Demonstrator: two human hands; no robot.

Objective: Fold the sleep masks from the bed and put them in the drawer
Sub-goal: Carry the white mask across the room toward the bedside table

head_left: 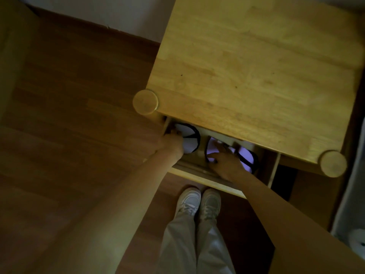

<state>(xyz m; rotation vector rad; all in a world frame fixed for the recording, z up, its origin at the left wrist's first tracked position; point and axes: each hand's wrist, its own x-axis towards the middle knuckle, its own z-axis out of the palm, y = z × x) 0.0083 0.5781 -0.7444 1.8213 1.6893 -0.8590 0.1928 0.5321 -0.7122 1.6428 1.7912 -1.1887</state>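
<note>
Masks are going into the drawer (199,179) now, so this looks like the putting-away step, close to the end. The drawer is pulled open under the near edge of the wooden table (256,66), and both arms reach down into it. The left hand (170,140) rests on the folded white mask (190,135) with black trim, at the left side of the drawer. Its fingers are hidden at the far edge of the mask, so I cannot tell if the grip is closed on it or just pressing it down. The right hand (225,161) lies on the purple mask (246,158), which sits at the right side of the drawer. Its fingers are spread out and look flat on top, touching and not pinching, so that grip looks open. The purple mask seems wider and may not be folded neatly, but it is dark and blurry, so that is hard to say. The next move, I think, calls for letting go gently, lifting both hands straight out so the folds stay shut, and then pushing the drawer closed. White shoes (198,201) stand on the wooden floor (69,135) just near the drawer front, and both arms are stretched long and straight
</note>
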